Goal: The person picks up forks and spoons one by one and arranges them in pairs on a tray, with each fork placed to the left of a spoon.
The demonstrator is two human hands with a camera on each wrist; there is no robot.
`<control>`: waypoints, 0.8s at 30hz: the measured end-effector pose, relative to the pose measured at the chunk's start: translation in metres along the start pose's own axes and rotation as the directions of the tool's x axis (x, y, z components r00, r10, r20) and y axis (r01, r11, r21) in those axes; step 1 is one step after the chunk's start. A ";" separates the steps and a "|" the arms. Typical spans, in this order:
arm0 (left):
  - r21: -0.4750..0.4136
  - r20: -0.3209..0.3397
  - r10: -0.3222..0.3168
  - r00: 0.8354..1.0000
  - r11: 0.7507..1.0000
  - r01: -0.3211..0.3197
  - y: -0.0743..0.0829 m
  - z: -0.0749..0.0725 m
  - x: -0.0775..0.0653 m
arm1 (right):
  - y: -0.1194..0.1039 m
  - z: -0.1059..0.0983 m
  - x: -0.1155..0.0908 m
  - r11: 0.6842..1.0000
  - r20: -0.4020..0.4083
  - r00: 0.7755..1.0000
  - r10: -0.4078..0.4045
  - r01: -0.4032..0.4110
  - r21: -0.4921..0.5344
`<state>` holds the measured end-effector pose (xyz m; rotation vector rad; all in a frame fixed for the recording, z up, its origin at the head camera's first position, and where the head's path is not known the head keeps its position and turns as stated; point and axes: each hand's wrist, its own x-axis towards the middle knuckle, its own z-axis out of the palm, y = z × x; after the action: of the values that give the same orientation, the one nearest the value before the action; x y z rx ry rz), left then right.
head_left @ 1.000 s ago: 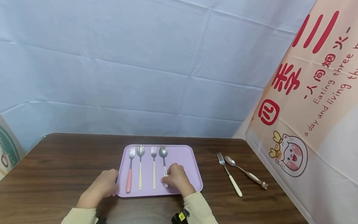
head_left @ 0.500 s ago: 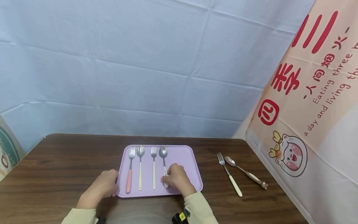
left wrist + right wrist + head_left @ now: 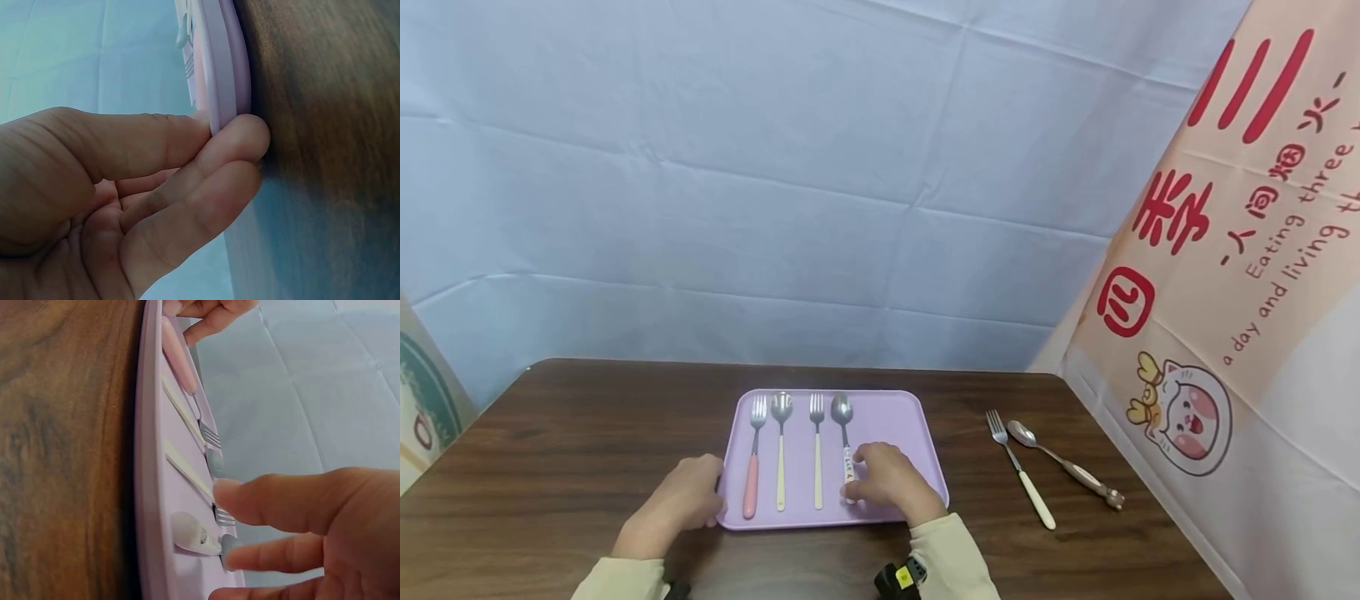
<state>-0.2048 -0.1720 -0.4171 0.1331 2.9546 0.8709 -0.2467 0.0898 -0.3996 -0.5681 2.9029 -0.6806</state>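
My left hand [image 3: 688, 496] pinches the near left corner of a purple tray [image 3: 891, 417], thumb on the rim and fingers beneath, as the left wrist view shows. In the tray lie a pink-handled fork [image 3: 751, 483], a cream-handled spoon [image 3: 781, 467], a cream-handled fork [image 3: 817, 467] and a spoon with a patterned white handle [image 3: 842, 410], side by side with heads away from me. My right hand [image 3: 891, 481] is over the tray beside the patterned spoon's handle. In the right wrist view its thumb and fingers [image 3: 275, 555] are spread, with nothing held between them.
Right of the tray, a cream-handled fork [image 3: 1033, 498] and a spoon with a bear-shaped handle end [image 3: 1078, 475] lie slanted on the brown wooden table [image 3: 587, 425]. A pale blue cloth [image 3: 775, 183] hangs behind, and a printed banner [image 3: 1262, 333] on the right.
My right hand has let go of the patterned spoon's handle and shifted slightly right, its fingers opening. The left hand stays on the tray's corner.
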 end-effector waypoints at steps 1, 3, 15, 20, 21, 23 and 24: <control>0.001 -0.002 0.003 1.000 1.000 -0.003 0.000 0.000 0.000 | 0.000 -0.001 -0.001 1.000 0.005 1.000 -0.021 0.021 -0.012; 0.001 -0.003 0.006 1.000 1.000 -0.006 0.001 0.000 -0.001 | -0.001 -0.002 -0.002 0.998 0.014 0.998 -0.054 0.055 -0.041; 0.001 0.001 0.004 1.000 1.000 -0.004 0.002 0.001 0.000 | -0.011 -0.015 -0.006 0.976 0.026 0.993 -0.114 0.116 -0.187; -0.002 0.005 0.001 1.000 1.000 -0.001 0.001 0.002 0.000 | -0.011 -0.014 -0.005 0.977 0.041 0.993 -0.112 0.118 -0.179; -0.002 0.004 0.001 1.000 1.000 -0.001 0.001 0.002 0.000 | -0.011 -0.014 -0.004 0.977 0.044 0.993 -0.113 0.119 -0.177; -0.003 0.003 0.001 1.000 1.000 -0.001 0.001 0.002 0.000 | -0.010 -0.013 -0.004 0.977 0.051 0.992 -0.113 0.120 -0.178; -0.002 0.001 0.003 1.000 1.000 -0.003 0.002 0.002 0.000 | -0.010 -0.013 -0.004 0.975 0.050 0.992 -0.116 0.123 -0.182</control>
<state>-0.2043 -0.1699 -0.4176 0.1385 2.9533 0.8734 -0.2420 0.0884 -0.3833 -0.7731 2.9329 -0.4082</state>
